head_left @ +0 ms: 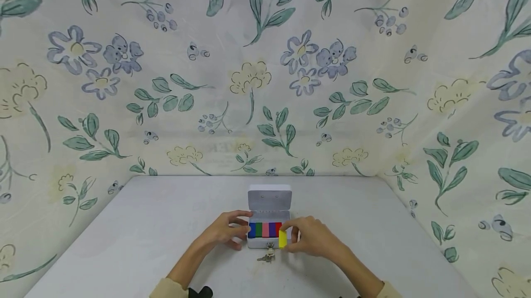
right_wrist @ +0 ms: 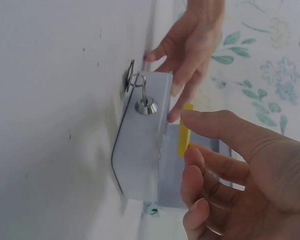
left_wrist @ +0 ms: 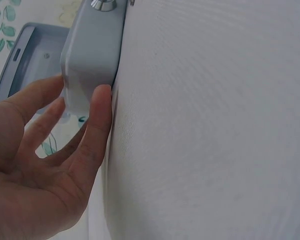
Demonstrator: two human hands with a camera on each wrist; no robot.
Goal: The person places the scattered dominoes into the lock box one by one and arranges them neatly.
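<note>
A small white metal cash box [head_left: 258, 243] stands on the table, its lid [head_left: 269, 201] raised at the back. Inside, a row of coloured blocks runs from blue [head_left: 251, 230] through green [head_left: 259, 230], pink [head_left: 265, 230] and purple [head_left: 272, 230] to red [head_left: 278, 228]. My right hand [head_left: 313, 238] pinches a yellow block [head_left: 282, 239] upright between thumb and fingers, at the box's front right. My left hand [head_left: 224, 230] has its fingers spread at the box's left end; in the left wrist view the fingertips [left_wrist: 102, 95] rest against its side.
Keys [head_left: 267, 258] hang from the lock [right_wrist: 146, 106] at the front of the box. The white table [head_left: 174, 206] reaches back to a curtain with a floral print [head_left: 249, 104]. A dark object [head_left: 201, 292] lies near the left sleeve.
</note>
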